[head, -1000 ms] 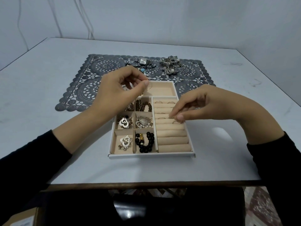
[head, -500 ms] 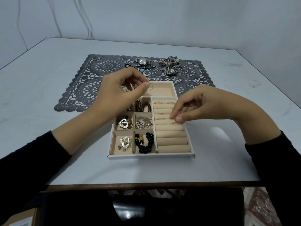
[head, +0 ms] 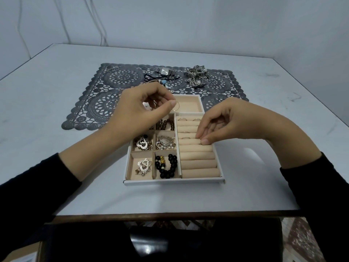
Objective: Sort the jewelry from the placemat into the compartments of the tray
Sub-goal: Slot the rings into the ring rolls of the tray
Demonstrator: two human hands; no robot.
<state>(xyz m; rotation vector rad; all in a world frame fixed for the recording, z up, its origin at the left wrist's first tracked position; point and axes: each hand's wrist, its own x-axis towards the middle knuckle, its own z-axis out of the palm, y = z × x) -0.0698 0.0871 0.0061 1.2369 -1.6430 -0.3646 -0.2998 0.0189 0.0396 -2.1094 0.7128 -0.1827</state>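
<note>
White laminate table [head: 56, 91] carried everything. Grey lace-pattern placemat [head: 105, 103] lay at the far side, with a watch [head: 164, 71] and a tangle of silver pieces [head: 197, 76] on it, not yet sorted.

Tray [head: 173, 181] sat nearer, its far end over the placemat's edge. Left compartments held heart pendants, a brooch and black beads [head: 168, 165]. Right side was padded ring rolls [head: 198, 163], with small rings [head: 182, 119] seated in the far grooves.

Left hand [head: 139, 112] hung above the tray's far-left compartments, thumb and forefinger pinching a thin gold hoop [head: 176, 106]. Right hand [head: 232, 123] curled down onto the middle rolls, fingertips pressed together at a groove. Whether a ring sat between them was hidden.

Step judged: seating rings in the rolls. The next move likely calls for bringing the hoop to a free groove, standing it upright and pressing it in gently so the neighbouring rings stay put.
</note>
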